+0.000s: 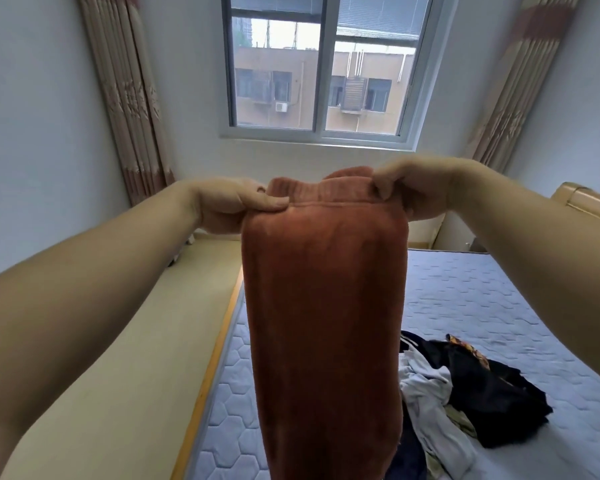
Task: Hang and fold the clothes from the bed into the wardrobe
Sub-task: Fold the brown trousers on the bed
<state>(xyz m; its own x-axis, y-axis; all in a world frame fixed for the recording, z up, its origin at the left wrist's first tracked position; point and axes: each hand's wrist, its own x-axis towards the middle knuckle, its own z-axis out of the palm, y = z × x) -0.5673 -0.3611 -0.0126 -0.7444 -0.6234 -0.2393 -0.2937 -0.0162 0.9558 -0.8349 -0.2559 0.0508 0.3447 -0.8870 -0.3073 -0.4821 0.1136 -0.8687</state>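
A rust-brown fleece garment (pixel 326 323) with an elastic waistband hangs straight down in front of me, held up at chest height over the bed. My left hand (pixel 232 202) pinches the waistband's left corner between thumb and fingers. My right hand (pixel 416 192) grips the right corner, fingers curled over the band. Behind the garment, a heap of clothes (pixel 465 393) lies on the mattress: black pieces, a white one and a patterned one. The garment's lower end runs out of the frame. The wardrobe is not in view.
The bed's blue quilted mattress (pixel 499 299) fills the right; a wooden rail (pixel 219 355) edges its left side, with a headboard (pixel 586 202) at far right. A window (pixel 321 67) is straight ahead, curtains (pixel 125 91) on both sides.
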